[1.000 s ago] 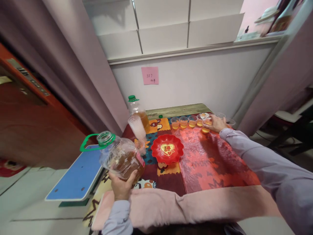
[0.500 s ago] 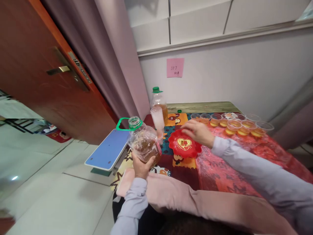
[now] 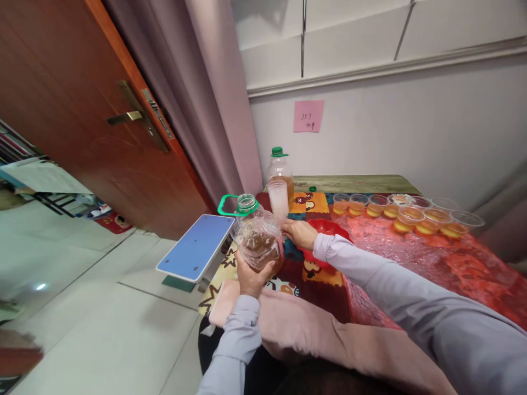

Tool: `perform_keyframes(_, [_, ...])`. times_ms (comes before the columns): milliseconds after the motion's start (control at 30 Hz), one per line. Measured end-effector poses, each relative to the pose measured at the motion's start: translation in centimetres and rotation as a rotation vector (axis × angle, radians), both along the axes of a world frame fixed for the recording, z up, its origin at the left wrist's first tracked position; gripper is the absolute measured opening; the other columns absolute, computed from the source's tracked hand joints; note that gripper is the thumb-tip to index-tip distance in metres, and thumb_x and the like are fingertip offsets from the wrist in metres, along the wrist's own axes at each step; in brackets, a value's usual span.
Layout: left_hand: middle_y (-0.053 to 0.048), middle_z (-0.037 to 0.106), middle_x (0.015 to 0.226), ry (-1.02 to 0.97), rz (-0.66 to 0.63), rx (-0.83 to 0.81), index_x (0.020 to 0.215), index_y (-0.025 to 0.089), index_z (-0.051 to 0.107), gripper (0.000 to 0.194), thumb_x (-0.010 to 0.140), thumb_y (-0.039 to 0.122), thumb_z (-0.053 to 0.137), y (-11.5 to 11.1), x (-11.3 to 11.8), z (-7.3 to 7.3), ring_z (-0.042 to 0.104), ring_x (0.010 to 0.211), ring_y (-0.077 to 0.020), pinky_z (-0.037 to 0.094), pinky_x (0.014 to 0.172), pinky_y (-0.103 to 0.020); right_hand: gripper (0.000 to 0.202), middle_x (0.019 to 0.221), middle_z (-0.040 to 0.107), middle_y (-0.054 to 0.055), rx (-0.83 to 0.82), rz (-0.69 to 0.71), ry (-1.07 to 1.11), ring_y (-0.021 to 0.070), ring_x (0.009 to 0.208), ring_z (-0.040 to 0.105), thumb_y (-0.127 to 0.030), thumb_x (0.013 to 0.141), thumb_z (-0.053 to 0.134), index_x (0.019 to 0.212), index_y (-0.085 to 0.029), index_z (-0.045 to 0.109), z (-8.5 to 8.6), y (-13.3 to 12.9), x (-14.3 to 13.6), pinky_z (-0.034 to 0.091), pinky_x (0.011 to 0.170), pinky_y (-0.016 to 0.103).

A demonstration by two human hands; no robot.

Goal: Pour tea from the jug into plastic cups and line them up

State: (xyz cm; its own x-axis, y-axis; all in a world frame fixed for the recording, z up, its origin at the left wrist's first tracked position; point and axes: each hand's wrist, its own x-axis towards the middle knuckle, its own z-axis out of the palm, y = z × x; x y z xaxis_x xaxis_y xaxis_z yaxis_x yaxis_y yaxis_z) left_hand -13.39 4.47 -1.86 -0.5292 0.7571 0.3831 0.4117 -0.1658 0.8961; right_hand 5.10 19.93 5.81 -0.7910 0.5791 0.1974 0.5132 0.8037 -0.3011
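Note:
A clear plastic jug [image 3: 260, 237] of brown liquid, uncapped and with a green handle at its neck, is tilted slightly in my left hand [image 3: 252, 274], whose fingers wrap its lower side. Just right of it, my right hand [image 3: 300, 235] has its fingers closed at the lower end of a stack of clear plastic cups [image 3: 279, 201]; the jug partly hides the fingertips. Below my right wrist lies a red scalloped plate [image 3: 329, 226], partly covered by the hand and sleeve. A second jug [image 3: 280, 169] with a green cap stands behind the cups.
Several clear cups with yellow-orange liquid [image 3: 407, 216] stand in rows at the table's back right. A loose green cap [image 3: 313, 188] lies near the back edge. Left of the table is a blue-topped stool [image 3: 195, 247]; beyond it stands a brown door [image 3: 135, 126].
My right hand has moved left from above the red plate to the base of the cup stack. My left hand still holds the jug. The view has shifted slightly.

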Motion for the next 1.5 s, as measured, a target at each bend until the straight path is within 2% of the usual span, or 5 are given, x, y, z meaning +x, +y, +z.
perform_keyframes(333, [-0.018, 0.072, 0.128, -0.011, -0.002, -0.019, 0.144, 0.017, 0.039, 0.104, 0.061, 0.052, 0.092, -0.2, 0.3, 0.6, 0.074, 0.116, -0.0336, 0.059, 0.103, -0.051, 0.006, 0.093, 0.079, 0.007, -0.005, -0.135, 0.064, 0.0208, 0.087, 0.072, -0.020, 0.095, 0.075, 0.092, -0.021, 0.080, -1.3, 2.6, 0.9, 0.049, 0.078, 0.027])
perform_keyframes(533, [-0.019, 0.071, 0.130, -0.012, -0.007, 0.003, 0.147, 0.016, 0.039, 0.108, 0.061, 0.053, 0.092, 0.0, 0.1, 0.3, 0.073, 0.119, -0.0347, 0.058, 0.105, -0.053, 0.007, 0.088, 0.078, 0.006, -0.024, -0.166, 0.159, 0.0195, 0.080, 0.071, -0.025, 0.089, 0.083, 0.090, -0.019, 0.081, -1.4, 2.9, 1.1, 0.048, 0.073, 0.027])
perform_keyframes(733, [-0.020, 0.068, 0.135, 0.008, 0.007, 0.000, 0.149, 0.017, 0.038, 0.109, 0.061, 0.054, 0.092, 0.2, -0.2, -0.2, 0.072, 0.124, -0.0354, 0.056, 0.108, -0.054, 0.011, 0.093, 0.079, 0.007, -0.021, -0.137, 0.287, 0.0186, 0.086, 0.070, -0.021, 0.099, 0.071, 0.093, -0.019, 0.079, -0.8, 2.5, 1.7, 0.050, 0.082, 0.028])
perform_keyframes(1267, [-0.020, 0.069, 0.135, 0.010, -0.008, -0.002, 0.150, 0.016, 0.037, 0.110, 0.062, 0.054, 0.092, 0.0, -0.3, 0.0, 0.071, 0.124, -0.0354, 0.056, 0.109, -0.054, 0.019, 0.077, 0.066, 0.000, -0.053, -0.149, 0.370, 0.0151, 0.068, 0.058, -0.008, 0.075, 0.082, 0.079, -0.019, 0.068, -0.2, 2.3, 1.3, 0.043, 0.069, 0.025])
perform_keyframes(1500, [-0.019, 0.069, 0.134, 0.011, -0.010, -0.013, 0.148, 0.017, 0.038, 0.107, 0.063, 0.055, 0.092, -0.1, -0.2, -0.1, 0.072, 0.122, -0.0345, 0.056, 0.107, -0.052, 0.009, 0.081, 0.069, 0.001, -0.039, -0.153, 0.468, 0.0158, 0.069, 0.062, -0.020, 0.088, 0.076, 0.084, -0.021, 0.068, 2.6, 1.5, 2.5, 0.047, 0.068, 0.026])
